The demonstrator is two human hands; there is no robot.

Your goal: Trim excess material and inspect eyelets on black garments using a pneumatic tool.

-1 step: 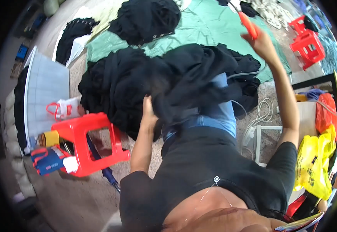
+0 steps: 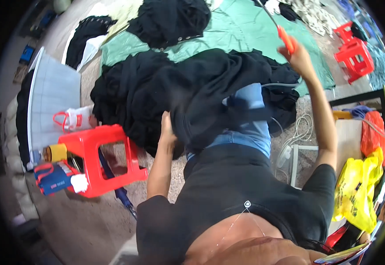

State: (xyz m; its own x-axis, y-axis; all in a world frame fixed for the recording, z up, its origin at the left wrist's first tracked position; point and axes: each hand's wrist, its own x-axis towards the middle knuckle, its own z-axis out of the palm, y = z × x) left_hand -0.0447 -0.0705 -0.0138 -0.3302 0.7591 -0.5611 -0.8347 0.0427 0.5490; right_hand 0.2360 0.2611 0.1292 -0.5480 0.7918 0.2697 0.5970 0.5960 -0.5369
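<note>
A large heap of black cloth [image 2: 130, 95] lies in front of me and across my lap, over my blue jeans [image 2: 245, 132]. My left hand [image 2: 167, 132] grips the near edge of the cloth; its fingers are partly hidden in the folds. The cloth beside that hand is smeared by motion. Out to the far right, my right hand [image 2: 300, 57] is raised and closed around an orange-handled tool [image 2: 287, 40]. A thin metal shaft runs from the handle to the top edge, where its tip is cut off. The tool is apart from the heap.
Under the heap lies a green sheet [image 2: 236, 28], with another black garment [image 2: 170, 22] beyond. On my left stand a red stool [image 2: 91, 185] and a pale bin [image 2: 55, 101]. White cables [image 2: 305, 126], a yellow bag [image 2: 355, 185] and another red stool [image 2: 355, 57] are at right.
My right hand with the orange-handled tool sits slightly lower and farther right. The cloth on my lap has shifted, baring more of the jeans. My left hand keeps its grip.
</note>
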